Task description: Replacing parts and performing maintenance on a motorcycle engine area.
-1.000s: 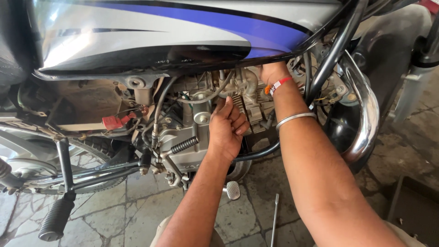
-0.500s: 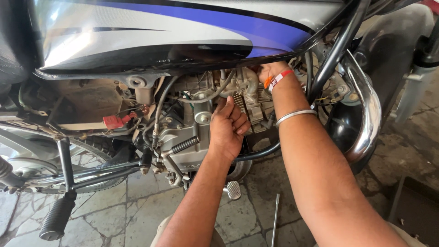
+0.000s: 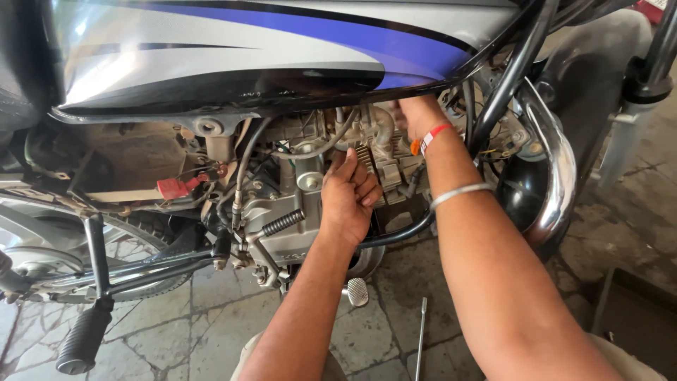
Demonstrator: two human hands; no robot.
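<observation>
My left hand [image 3: 350, 196] rests against the engine [image 3: 303, 204] of the motorcycle, on its finned cylinder part, with the fingers curled loosely against the metal; the grip clasps nothing that I can make out, and whether a small part sits under the fingertips I cannot tell. My right hand [image 3: 415, 113] is pushed up above the engine, just under the edge of the fuel tank [image 3: 268, 49], and most of it is hidden behind the frame tube [image 3: 511, 77] and the tank's rim, so I cannot tell whether that grip is clenched or released (only the wrist, with a red band and a silver bangle, shows clearly). The engine sits directly below the silver and blue tank. Left of the engine a small red cap [image 3: 174, 188] hangs among wires. Below and left of the engine a black footrest [image 3: 83, 339] juts out on its bar, and below the engine a small metal pedal [image 3: 357, 291] sticks out. On the stone floor [image 3: 176, 331] below the engine lies a thin metal rod [image 3: 420, 339]. Right of the engine curves a chrome guard [image 3: 557, 169].
</observation>
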